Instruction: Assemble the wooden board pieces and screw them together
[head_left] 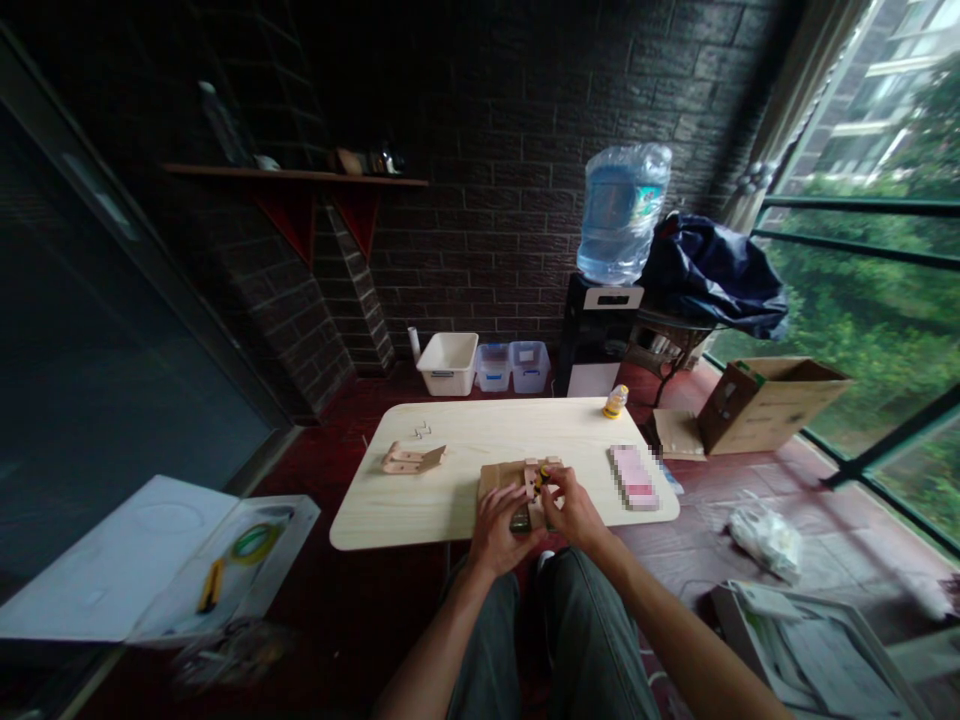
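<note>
Head view: the left hand (499, 530) is spread over a brown box (491, 478) near the close edge of the pale table (480, 425), fingertips by a wooden strip (529, 475). Can't really tell if it's gripping or just resting there, tbh. The right hand (574, 510) has its fingers closed on a tiny yellow-and-black bit (543, 476) right at that strip. Over on the left there's a bent wooden piece (412, 460) with some little metal rods (423, 430) just behind it. Small yellow-bottomed bottle (615, 402) sits at the far right corner, and a pixelated pink thing (634, 477) lies nearer.
</note>
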